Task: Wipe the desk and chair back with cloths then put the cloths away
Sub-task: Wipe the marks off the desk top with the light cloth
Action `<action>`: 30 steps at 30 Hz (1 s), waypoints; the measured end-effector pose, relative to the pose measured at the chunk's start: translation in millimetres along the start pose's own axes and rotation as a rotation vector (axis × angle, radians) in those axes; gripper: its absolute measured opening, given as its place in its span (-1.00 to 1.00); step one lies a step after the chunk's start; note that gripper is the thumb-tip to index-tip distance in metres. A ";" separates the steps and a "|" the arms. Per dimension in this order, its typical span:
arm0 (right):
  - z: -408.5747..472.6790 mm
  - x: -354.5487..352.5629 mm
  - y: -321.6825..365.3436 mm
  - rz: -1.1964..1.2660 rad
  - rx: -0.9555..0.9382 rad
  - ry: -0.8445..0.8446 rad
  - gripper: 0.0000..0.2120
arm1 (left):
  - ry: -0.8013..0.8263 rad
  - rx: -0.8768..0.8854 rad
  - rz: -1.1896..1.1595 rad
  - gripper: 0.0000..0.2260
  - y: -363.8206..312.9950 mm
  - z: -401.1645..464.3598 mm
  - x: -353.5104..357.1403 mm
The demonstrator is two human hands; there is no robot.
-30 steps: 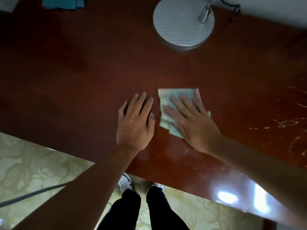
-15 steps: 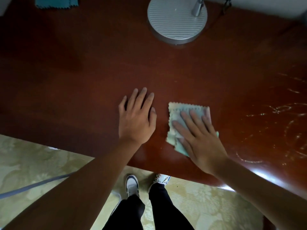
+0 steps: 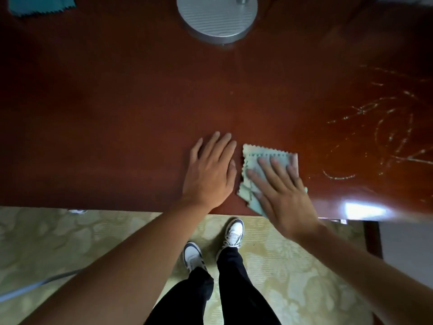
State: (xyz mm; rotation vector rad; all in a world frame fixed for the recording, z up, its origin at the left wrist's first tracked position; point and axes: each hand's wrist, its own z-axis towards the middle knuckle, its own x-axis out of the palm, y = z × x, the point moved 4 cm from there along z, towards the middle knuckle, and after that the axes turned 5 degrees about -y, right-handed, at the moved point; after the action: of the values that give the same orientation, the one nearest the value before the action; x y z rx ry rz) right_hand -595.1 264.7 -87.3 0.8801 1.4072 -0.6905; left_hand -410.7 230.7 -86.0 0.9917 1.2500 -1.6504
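A pale green cloth [image 3: 251,160] with zigzag edges lies on the dark red wooden desk [image 3: 117,113] near its front edge. My right hand [image 3: 283,195] presses flat on the cloth with straight fingers, its palm reaching past the desk edge. My left hand [image 3: 210,174] rests flat on the bare wood just left of the cloth, fingers together. A second, teal cloth [image 3: 42,4] lies at the desk's far left corner, cut off by the frame. No chair is in view.
A round silver lamp base [image 3: 216,17] stands at the back centre of the desk. Whitish smear marks [image 3: 379,127] cover the desk's right part. Below the desk edge are patterned carpet [image 3: 70,242], my shoes and a grey cable [image 3: 35,286].
My right hand has drawn the cloth back toward the front edge of the desk. My left hand stays flat beside it. The view has tilted down, showing more floor.
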 end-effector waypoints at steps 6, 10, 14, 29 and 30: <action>60.0 -14.1 -40.5 -0.031 0.146 -0.026 -0.50 | -0.014 -0.012 0.025 -0.60 1.2 0.7 1.2; 93.9 -11.0 -47.8 0.010 0.334 -0.098 -0.54 | -0.034 0.008 0.032 -0.61 1.6 -0.3 3.8; 24.7 1.7 16.9 0.029 0.235 -0.090 -0.53 | -0.058 0.014 0.013 -0.62 1.4 0.1 2.2; 45.1 6.9 13.5 0.100 0.512 -0.178 -0.53 | -0.068 0.038 -0.006 -0.63 -13.6 9.2 1.5; 40.0 8.2 10.9 0.108 0.546 -0.189 -0.53 | -0.066 0.066 -0.015 -0.63 -23.6 11.8 2.8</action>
State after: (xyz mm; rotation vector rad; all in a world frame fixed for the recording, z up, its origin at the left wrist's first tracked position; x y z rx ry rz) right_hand -564.0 237.4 -96.0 1.2667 1.0040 -1.0701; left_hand -434.8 222.8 -78.6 0.9622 1.1685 -1.7314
